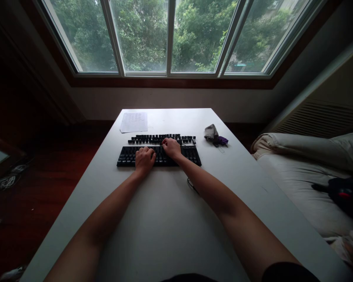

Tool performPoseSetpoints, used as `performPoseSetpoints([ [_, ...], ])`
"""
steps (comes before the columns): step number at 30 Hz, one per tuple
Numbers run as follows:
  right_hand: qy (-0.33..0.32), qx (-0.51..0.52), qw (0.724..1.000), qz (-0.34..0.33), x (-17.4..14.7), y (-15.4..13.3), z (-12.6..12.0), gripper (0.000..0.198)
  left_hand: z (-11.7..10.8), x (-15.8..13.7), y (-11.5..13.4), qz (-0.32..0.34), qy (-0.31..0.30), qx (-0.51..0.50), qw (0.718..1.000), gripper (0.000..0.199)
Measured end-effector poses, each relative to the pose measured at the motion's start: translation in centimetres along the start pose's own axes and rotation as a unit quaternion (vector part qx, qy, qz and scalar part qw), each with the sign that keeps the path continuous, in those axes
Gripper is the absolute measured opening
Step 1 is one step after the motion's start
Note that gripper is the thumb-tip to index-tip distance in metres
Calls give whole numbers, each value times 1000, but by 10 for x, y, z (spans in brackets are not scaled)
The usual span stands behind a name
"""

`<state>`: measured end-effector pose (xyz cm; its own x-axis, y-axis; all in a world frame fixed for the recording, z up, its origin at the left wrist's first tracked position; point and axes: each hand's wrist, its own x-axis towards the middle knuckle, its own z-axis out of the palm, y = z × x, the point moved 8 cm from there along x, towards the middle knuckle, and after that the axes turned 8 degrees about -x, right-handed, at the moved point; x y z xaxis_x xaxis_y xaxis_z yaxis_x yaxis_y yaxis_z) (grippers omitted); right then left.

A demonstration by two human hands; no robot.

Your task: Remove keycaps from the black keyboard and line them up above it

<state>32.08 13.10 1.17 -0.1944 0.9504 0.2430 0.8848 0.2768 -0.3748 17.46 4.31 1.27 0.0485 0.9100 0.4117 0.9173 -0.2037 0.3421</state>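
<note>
A black keyboard (128, 156) lies across the white table, its keys in shadow. Behind it runs a loose band of small black keycaps (144, 138), standing in uneven rows. My left hand (145, 159) rests on the left-middle part of the keyboard, fingers curled over it and thumb towards the right. My right hand (171, 148) is bent over the keyboard's back edge. Its thumb and fingers are pinched together beside the loose keycaps. What lies between those fingertips is too small and dark to make out.
Sheets of paper (134, 122) lie at the table's back left. A grey and purple cloth bundle (214, 135) sits at the right. A black cable (191, 184) shows beneath my right forearm. Beyond the table's right edge is a pale sofa (288, 188); windows (144, 39) stand ahead.
</note>
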Motion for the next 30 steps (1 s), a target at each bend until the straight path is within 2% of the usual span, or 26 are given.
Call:
performPoseSetpoints([
  [5,-4,-79,997,-3,20,0,12,17,0,-2,-1,10,2,-2,1000,18],
  [10,-9,-113,993,14,29,-5,21,19,1,-2,-4,3,-3,-9,1000,18],
  [17,-6,-110,994,17,30,-15,27,18,1,-1,-7,-4,-23,-15,1000,19],
  [24,-42,-101,994,23,35,-17,32,17,0,-1,-8,-6,-28,-18,999,19],
  [30,-27,-103,994,10,36,-19,24,17,-2,-2,-8,3,-20,-21,1000,18],
])
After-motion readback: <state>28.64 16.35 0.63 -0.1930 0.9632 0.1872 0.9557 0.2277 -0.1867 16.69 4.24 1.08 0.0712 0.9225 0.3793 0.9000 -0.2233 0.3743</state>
